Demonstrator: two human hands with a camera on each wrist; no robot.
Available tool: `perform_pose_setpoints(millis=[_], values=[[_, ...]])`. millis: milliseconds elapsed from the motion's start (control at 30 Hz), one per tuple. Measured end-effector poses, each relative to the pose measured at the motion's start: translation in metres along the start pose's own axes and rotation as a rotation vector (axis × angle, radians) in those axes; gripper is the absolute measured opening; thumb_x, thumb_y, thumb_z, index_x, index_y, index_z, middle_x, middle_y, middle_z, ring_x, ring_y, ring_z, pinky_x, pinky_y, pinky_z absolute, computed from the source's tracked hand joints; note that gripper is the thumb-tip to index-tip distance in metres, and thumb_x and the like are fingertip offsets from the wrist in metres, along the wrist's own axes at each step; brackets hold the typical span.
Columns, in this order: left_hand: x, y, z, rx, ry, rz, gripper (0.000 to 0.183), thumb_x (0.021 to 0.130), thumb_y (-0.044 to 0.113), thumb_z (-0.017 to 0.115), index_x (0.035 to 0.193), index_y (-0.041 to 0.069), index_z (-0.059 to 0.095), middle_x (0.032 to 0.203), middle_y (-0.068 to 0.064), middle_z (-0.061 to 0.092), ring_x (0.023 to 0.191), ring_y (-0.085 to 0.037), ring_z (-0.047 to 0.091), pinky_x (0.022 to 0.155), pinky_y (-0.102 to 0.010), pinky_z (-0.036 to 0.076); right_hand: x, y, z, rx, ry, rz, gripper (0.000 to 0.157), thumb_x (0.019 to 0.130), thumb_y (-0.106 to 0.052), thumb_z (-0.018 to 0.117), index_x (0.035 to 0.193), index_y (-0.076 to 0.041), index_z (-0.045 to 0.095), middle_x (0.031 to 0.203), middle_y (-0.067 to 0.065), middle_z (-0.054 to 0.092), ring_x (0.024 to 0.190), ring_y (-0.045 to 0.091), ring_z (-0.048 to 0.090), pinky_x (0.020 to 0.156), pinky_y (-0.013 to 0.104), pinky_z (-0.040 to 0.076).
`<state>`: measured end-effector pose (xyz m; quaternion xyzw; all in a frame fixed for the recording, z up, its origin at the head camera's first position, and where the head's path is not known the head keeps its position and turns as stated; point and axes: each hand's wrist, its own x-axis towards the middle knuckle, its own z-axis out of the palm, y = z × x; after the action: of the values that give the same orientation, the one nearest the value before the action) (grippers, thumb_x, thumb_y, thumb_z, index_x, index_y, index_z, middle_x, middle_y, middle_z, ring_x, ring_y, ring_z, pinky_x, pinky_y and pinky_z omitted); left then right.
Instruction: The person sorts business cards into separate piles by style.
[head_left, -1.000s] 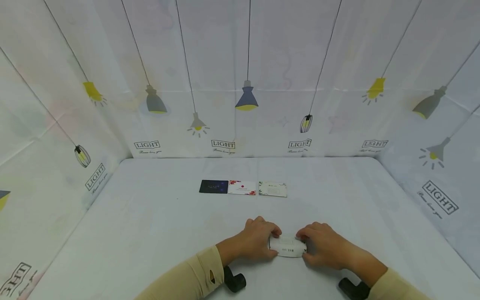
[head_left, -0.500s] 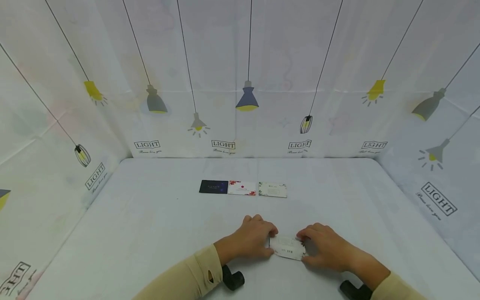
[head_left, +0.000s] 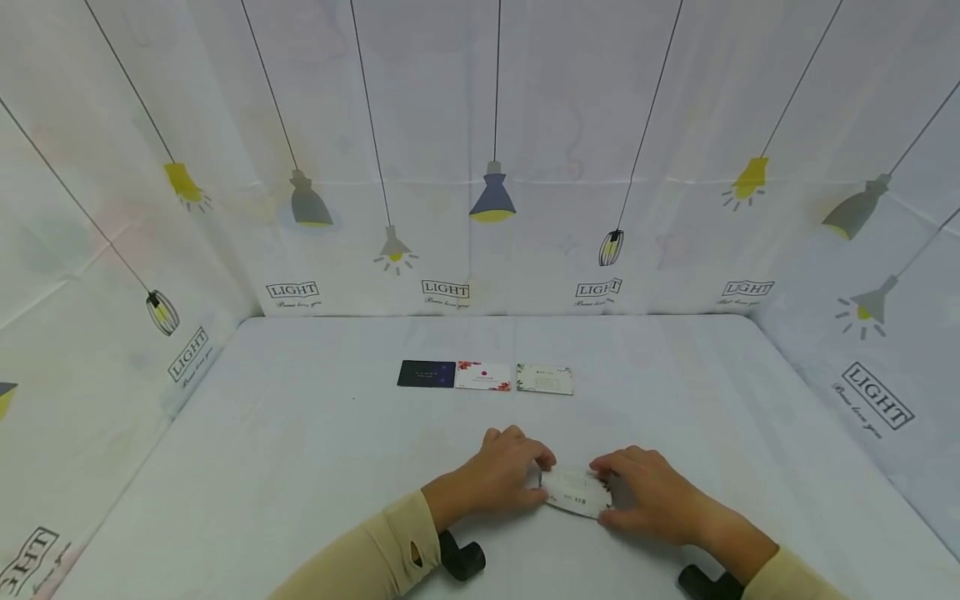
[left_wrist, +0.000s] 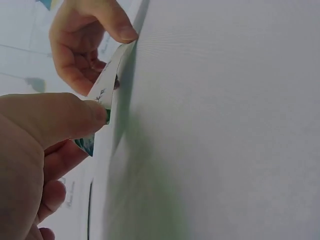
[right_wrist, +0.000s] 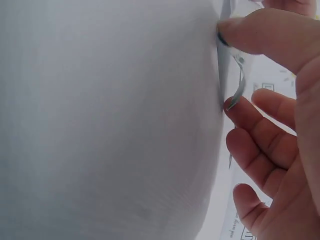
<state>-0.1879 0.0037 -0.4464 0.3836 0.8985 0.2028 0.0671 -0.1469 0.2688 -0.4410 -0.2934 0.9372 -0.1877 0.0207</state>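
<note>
A white card [head_left: 576, 493] with small dark print and leaf patterns at its ends is held between my two hands, low over the white table. My left hand [head_left: 504, 471] pinches its left end between thumb and fingers. At the other end, my right hand [head_left: 654, 493] pinches it the same way. The left wrist view shows the card [left_wrist: 104, 86] bowed, with a green corner under the left thumb [left_wrist: 82, 117]. In the right wrist view, the card's curled end [right_wrist: 242, 82] lies between the right thumb and fingertips.
Farther back on the table [head_left: 337, 467] lie a navy card [head_left: 426, 374], a white card with red flowers [head_left: 483, 376] and a cream card with green leaves [head_left: 545, 379], in a row. A lamp-printed cloth [head_left: 555, 100] hangs behind. Black wrist devices [head_left: 462, 560] sit below the hands.
The held card has turned slightly, its right end now nearer the front, and its bend has varied. My left hand has shifted a little left. The three cards at the back have stayed put.
</note>
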Motion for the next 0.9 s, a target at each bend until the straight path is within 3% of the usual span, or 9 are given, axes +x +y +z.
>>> perform_pose_setpoints(millis=[100,267,367,533,733,900], values=[[0.0,0.001,-0.001,0.0,-0.005,-0.006,0.042,0.088,0.034,0.078,0.126,0.02,0.066,0.114,0.018,0.063,0.105,-0.007,0.046,0.089,-0.032,0.033,0.0,-0.001,0.001,-0.027,0.027,-0.012,0.049,0.084,-0.04,0.079,0.12,-0.012,0.064,0.108,-0.013,0.06,0.101,0.013,0.054,0.088,0.049,0.043],[-0.001,0.001,0.002,0.036,-0.057,-0.036,0.067,0.081,0.046,0.082,0.138,0.021,0.059,0.132,0.012,0.06,0.115,-0.01,0.045,0.091,-0.034,0.033,-0.001,0.0,0.004,-0.066,0.068,-0.023,0.043,0.082,-0.034,0.081,0.115,-0.012,0.065,0.105,-0.014,0.059,0.097,0.009,0.054,0.087,0.047,0.045],[-0.001,0.0,0.004,0.043,-0.07,-0.055,0.071,0.08,0.048,0.082,0.14,0.02,0.057,0.132,0.011,0.059,0.115,-0.01,0.045,0.09,-0.033,0.032,0.0,-0.001,0.003,-0.053,0.054,-0.022,0.043,0.082,-0.034,0.081,0.116,-0.012,0.064,0.105,-0.013,0.059,0.096,0.01,0.054,0.087,0.047,0.046],[0.001,-0.003,0.004,0.023,-0.038,-0.069,0.064,0.083,0.046,0.081,0.138,0.022,0.059,0.128,0.013,0.06,0.115,-0.01,0.045,0.089,-0.033,0.031,0.003,-0.002,-0.002,-0.022,0.056,-0.024,0.045,0.082,-0.03,0.081,0.118,-0.011,0.062,0.11,-0.011,0.059,0.099,0.012,0.054,0.086,0.042,0.048],[0.003,-0.006,-0.002,-0.008,0.024,-0.092,0.062,0.084,0.044,0.081,0.138,0.024,0.059,0.129,0.012,0.06,0.119,-0.013,0.045,0.093,-0.037,0.032,0.008,-0.002,-0.003,-0.039,0.145,-0.032,0.06,0.075,-0.032,0.089,0.124,-0.01,0.061,0.116,-0.007,0.061,0.105,0.017,0.054,0.089,0.048,0.047],[0.005,-0.009,-0.01,-0.044,0.086,-0.086,0.066,0.083,0.041,0.082,0.141,0.021,0.057,0.135,0.009,0.058,0.123,-0.015,0.044,0.097,-0.039,0.033,0.016,-0.001,-0.005,-0.035,0.2,-0.024,0.06,0.072,-0.026,0.091,0.121,-0.008,0.061,0.116,-0.003,0.062,0.107,0.021,0.055,0.091,0.049,0.047]])
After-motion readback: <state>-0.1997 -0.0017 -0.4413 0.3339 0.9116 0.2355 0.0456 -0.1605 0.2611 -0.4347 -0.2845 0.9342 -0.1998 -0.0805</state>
